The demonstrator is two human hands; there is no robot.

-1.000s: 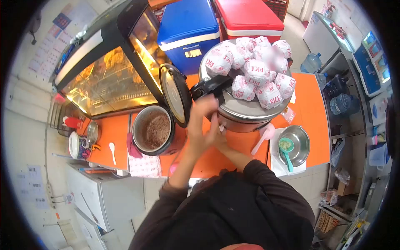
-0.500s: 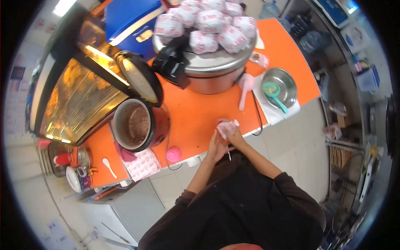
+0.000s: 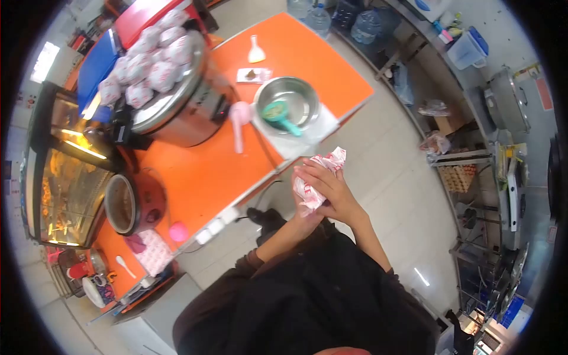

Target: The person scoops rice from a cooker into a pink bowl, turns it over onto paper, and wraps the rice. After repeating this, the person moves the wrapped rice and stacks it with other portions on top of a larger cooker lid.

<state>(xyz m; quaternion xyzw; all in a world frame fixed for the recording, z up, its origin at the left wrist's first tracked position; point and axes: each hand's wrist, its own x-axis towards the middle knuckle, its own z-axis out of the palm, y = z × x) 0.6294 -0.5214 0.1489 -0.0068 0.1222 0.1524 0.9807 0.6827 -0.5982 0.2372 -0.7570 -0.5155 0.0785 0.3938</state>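
Between my two hands is a paper-wrapped packet [image 3: 304, 194], white with red print, its loose end sticking out past the fingers. My right hand [image 3: 332, 190] lies over it with fingers wrapped around. My left hand [image 3: 306, 220] supports it from below and the left side, its fingers mostly hidden behind the paper. The packet is in the air just off the table's front edge. Several similar wrapped packets [image 3: 139, 70] are heaped on the lid of a large rice cooker [image 3: 198, 118] at the upper left.
On the orange table [image 3: 195, 177] are a steel bowl [image 3: 305, 94] with a green scoop [image 3: 288, 123], a pink ladle [image 3: 239, 127], an uncovered pot [image 3: 121, 204] and printed wrapping sheets [image 3: 155, 253]. A lit display case [image 3: 65, 183] stands left. Shelves [image 3: 467, 158] with eggs line the right.
The view has swung to the right, so the table sits further left. My hands and the packet have come away from the tabletop, and the right hand now covers more of the packet.
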